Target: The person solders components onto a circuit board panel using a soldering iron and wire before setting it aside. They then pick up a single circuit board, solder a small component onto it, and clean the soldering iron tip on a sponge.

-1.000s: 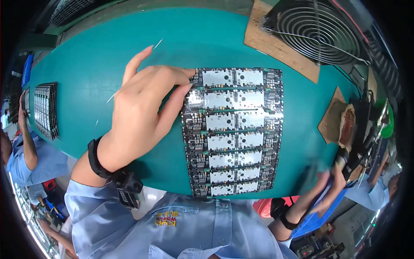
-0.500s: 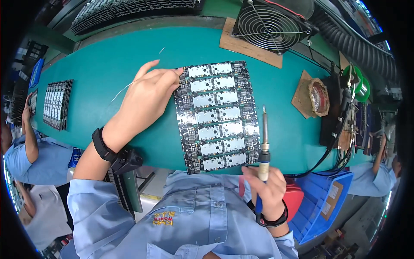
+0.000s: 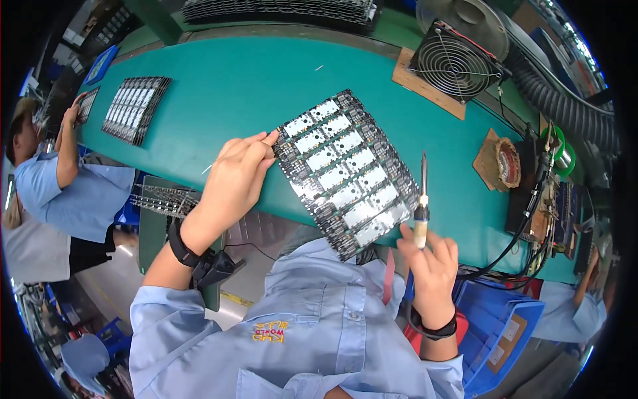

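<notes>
A: What's hard to see?

B: Some fingers of the left hand (image 3: pixel 238 171) are curled up, so I can't see all their tips. A thin pale wire (image 3: pixel 207 169) pokes out beside that hand, but the rest of it is hidden. The big circuit board (image 3: pixel 345 169) hides its own bottom side, and its tiny parts are too small to make out.

A: Where is the board, and which way does it point?

B: It's over the green surface (image 3: pixel 219 73), in front of the person, and its nearest corner reaches past the edge. I can't tell if it's lying flat or lifted. Its long way goes slanty, from far left to near right.

A: What are the fingers doing?

B: The left ones pinch the left corner of its far end. The fingers of the right hand (image 3: pixel 430 276) are wrapped around a soldering iron (image 3: pixel 422 213), with its tip pointing away from the person. I can't tell if the iron touches the board's right corner.

A: What's different?

B: Half a second ago the board looked almost straight; now its far end leans more to the left. The right hand already had the iron then
</notes>
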{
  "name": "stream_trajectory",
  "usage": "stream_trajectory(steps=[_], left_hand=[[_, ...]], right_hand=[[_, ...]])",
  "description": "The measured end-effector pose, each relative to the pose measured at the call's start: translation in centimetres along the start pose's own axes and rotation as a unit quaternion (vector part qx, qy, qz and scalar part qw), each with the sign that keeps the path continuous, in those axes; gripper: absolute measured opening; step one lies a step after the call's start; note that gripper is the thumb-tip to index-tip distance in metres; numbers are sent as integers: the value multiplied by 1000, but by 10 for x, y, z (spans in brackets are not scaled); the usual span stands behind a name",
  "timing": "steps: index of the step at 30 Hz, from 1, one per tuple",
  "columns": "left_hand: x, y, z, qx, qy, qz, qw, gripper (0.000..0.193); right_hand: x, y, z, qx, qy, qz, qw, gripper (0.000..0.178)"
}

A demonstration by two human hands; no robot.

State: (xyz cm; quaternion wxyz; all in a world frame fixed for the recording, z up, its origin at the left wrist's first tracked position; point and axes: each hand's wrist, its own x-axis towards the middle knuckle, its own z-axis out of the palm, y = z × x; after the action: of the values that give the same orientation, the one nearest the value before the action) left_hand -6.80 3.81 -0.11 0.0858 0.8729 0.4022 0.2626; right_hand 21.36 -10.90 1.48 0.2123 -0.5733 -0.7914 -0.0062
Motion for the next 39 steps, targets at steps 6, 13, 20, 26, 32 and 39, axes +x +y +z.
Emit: stream_trajectory(steps=[6, 13, 20, 26, 32, 39], left_hand=[[-28, 30, -1, -2, 16, -52, 999, 15], [-56, 73, 5, -118, 9, -59, 991, 17], [-49, 85, -3, -253, -135, 85, 954, 14], [23, 30, 6, -143, 5, -3, 990, 9], [34, 15, 11, -124, -63, -37, 990, 9], [-10, 32, -13, -126, -87, -35, 988, 7]], right_hand=[[31, 31, 6, -70, 13, -22, 997, 21], [17, 12, 2, -76, 107, 15, 991, 21], [-19, -20, 32, 8, 171, 55, 984, 22], [-17, -37, 43, 16, 218, 78, 973, 25], [-15, -36, 49, -2, 192, 63, 979, 25], [-11, -25, 32, -28, 135, 90, 986, 23]])
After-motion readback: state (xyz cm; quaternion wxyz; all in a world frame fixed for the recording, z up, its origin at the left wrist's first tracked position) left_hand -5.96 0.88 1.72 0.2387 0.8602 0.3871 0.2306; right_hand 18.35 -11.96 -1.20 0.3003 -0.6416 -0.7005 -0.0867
